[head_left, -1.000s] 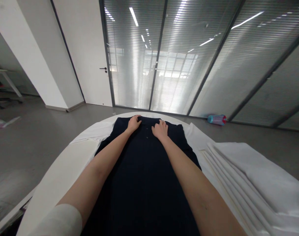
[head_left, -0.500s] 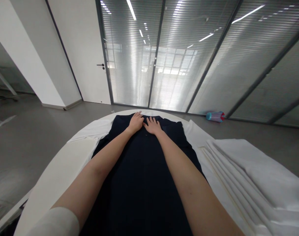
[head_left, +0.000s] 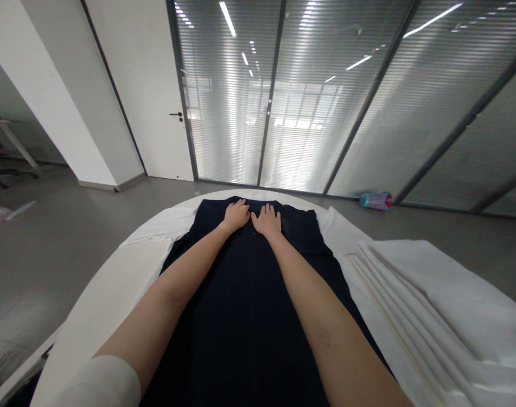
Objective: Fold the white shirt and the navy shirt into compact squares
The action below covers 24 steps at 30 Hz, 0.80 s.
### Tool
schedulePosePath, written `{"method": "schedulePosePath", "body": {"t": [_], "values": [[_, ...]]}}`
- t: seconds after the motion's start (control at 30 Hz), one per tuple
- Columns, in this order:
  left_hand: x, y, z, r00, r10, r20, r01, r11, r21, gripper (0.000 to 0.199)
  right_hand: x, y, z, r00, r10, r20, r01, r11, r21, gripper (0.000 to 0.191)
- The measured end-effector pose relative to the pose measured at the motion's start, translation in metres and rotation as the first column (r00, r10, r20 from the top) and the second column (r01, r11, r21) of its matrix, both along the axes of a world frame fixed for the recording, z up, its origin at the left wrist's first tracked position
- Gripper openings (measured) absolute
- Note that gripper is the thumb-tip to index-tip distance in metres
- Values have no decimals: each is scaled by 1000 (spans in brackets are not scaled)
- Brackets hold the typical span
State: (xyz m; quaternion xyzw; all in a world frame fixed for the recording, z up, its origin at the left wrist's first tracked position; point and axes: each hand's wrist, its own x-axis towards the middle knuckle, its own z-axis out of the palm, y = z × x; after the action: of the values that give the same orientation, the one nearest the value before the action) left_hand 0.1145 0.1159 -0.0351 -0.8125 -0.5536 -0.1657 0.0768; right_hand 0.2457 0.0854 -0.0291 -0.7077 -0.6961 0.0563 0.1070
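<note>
Lying mostly flat, the dark navy garment (head_left: 249,305) sits beneath two open hands (head_left: 237,215) (head_left: 268,221)

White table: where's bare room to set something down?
Left part of the table, between its rim, left arm and white fabric. Beyond the dark garment, a thin strip at most. Crowded: the middle, where left hand and right hand rest on the garment; the right, under folded white cloth.

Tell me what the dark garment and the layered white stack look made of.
Dark garment: likely matte cloth, since it drapes softly and shows no shine. White stack: probably matte fabric too, judging by its soft, rounded folds; fibres can't be told.
</note>
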Motion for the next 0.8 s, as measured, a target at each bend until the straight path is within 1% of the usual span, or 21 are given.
{"method": "schedulePosePath", "body": {"t": [0.17,0.37,0.6,0.7,0.8], "values": [[1,-3,2,999,44,2,-44,999,12,30,0,1,0,1000,0,-8,0,1000,-2,75],[2,-3,2,1000,25,-18,-25,1000,0,28,0,0,0,1000,0,4,0,1000,-9,74],[4,-9,7,1000,5,-1,-5,1000,30,31,1,-1,1,1000,4,8,-4,1000,25,73],[5,-8,7,1000,-4,1,4,1000,-2,32,2,0,0,1000,9,6,-9,999,38,72],[5,-6,5,1000,18,7,-18,999,-35,33,1,-1,-2,1000,10,-1,-10,998,68,70]]}}
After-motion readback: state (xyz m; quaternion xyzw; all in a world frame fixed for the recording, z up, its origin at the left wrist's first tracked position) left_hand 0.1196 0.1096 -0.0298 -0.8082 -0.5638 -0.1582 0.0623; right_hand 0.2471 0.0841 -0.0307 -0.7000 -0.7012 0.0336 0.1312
